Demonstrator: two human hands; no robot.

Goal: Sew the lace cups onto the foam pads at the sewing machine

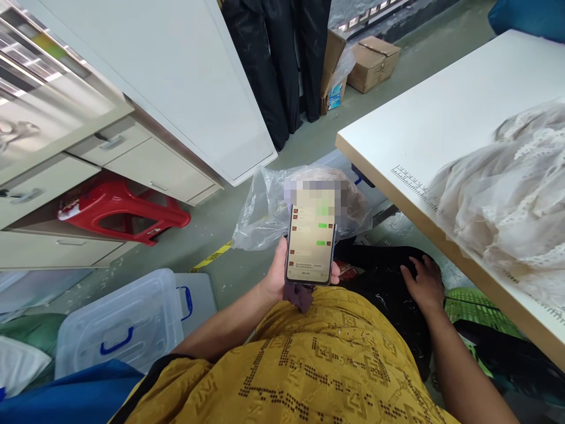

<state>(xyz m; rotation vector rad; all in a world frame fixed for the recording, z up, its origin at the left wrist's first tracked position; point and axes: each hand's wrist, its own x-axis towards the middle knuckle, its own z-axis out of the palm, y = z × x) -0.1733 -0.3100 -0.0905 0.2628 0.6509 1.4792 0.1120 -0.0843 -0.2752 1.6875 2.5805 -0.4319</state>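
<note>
My left hand (277, 268) is wrapped round a smartphone (309, 253), held upright in front of my belly with its lit screen facing me. A chat with green message bubbles shows on it, and its top part is blurred out. Under the phone, a dark purple cloth (299, 296) hangs by my left hand. My right hand (424, 281) lies flat on my right thigh in black trousers, fingers apart and holding nothing. Beyond the phone is a clear plastic bag (260, 206) with pale material inside, partly hidden by the phone.
A white table (397, 126) with sheer, lacy cream fabric (507, 188) on top stands at the right. At the left are a red plastic stool (119, 206), drawers (163, 171) and a clear lidded bin (123, 324). Cardboard boxes (373, 65) sit on the floor behind, near hanging black garments (282, 59).
</note>
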